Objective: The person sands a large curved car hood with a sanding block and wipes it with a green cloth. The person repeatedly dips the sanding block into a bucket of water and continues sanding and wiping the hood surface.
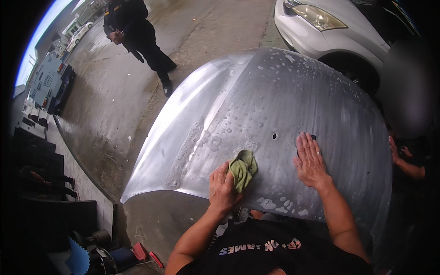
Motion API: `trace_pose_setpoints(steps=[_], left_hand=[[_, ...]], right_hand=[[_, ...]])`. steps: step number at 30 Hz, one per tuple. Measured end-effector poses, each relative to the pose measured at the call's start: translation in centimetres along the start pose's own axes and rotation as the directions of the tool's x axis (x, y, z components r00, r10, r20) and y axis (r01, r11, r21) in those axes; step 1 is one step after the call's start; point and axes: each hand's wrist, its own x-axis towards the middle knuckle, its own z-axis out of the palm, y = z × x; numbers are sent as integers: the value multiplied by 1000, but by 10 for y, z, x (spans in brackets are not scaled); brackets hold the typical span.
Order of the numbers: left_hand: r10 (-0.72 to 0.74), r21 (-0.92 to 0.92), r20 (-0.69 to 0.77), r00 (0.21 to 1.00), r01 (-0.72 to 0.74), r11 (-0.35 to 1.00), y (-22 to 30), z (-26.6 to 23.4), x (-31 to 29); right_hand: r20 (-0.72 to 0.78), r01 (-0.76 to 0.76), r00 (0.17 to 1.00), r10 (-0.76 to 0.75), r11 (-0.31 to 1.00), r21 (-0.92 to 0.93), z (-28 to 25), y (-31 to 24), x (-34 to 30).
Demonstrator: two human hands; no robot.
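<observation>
A bare grey metal car hood (256, 137), wet and dotted with suds, lies in front of me, streaked along its length. My left hand (223, 185) is closed around a crumpled green cloth (244, 169) near the hood's near edge. Farther right, my right hand (311, 160) presses flat on the metal, fingers together, over a thin dark sheet, perhaps sandpaper (313, 136). Only the sheet's edges show beside the fingertips; the rest is hidden. A small dark hole (275, 136) in the hood lies between my hands.
Another person's hand (393, 149) is at the hood's right edge. Beyond it stands a white car (339, 41). A person in dark clothes (133, 34) stands on the wet pavement (114, 114) at the far left. A red dustpan-like thing (140, 251) lies at lower left.
</observation>
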Motion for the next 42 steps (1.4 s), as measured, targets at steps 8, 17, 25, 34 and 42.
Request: trace_pose_setpoints(steps=[8, 17, 25, 34, 42], left_hand=[[43, 3, -70, 997, -43, 999, 0, 5, -3], [83, -26, -95, 992, -86, 996, -4, 5, -1], [51, -22, -42, 998, -52, 998, -2, 2, 0], [29, 1, -60, 998, -29, 1000, -1, 4, -6], [-7, 1, -80, 997, 7, 1000, -1, 3, -6]], right_hand=[[2, 24, 1000, -24, 1000, -18, -4, 19, 38], [-64, -376, 922, 381, 924, 74, -57, 150, 262], [34, -60, 998, 61, 998, -20, 21, -26, -26], [-26, -306, 952, 306, 952, 17, -36, 145, 202], [6, -232, 973, 232, 970, 77, -7, 69, 107]])
